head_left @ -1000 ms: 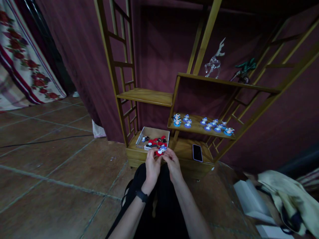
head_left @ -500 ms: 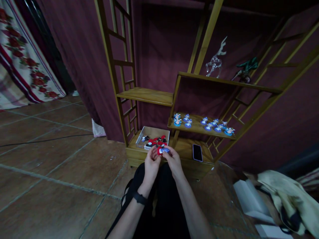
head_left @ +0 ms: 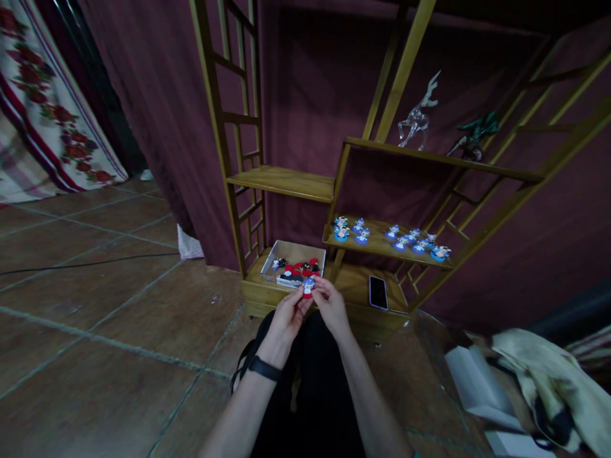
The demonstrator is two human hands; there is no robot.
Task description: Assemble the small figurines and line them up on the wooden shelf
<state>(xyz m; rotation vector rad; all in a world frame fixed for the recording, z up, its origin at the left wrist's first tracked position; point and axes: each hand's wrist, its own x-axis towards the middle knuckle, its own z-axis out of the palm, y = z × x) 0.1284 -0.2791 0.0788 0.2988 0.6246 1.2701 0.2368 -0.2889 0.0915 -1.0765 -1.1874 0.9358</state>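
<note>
Between both hands, just in front of the box, is a small toy figurine with a purple-and-white body and a red base, standing roughly upright. My left hand is closed on its base from the left. The fingers of my right hand pinch it from the right side. Behind my hands, a shallow cardboard box holds several red, black and white figurine pieces. Several purple and blue figurines stand on the shelf to the right, above hand height.
A phone lies on the low wooden ledge right of my hands. The stepped wooden shelf rises ahead, with a clear deer ornament and a dark green ornament higher up. White boxes and pale cloth lie on the floor at right.
The figurine has been turned from lying sideways to upright, its red base now below. My left hand has shifted slightly down, and both hands keep hold.
</note>
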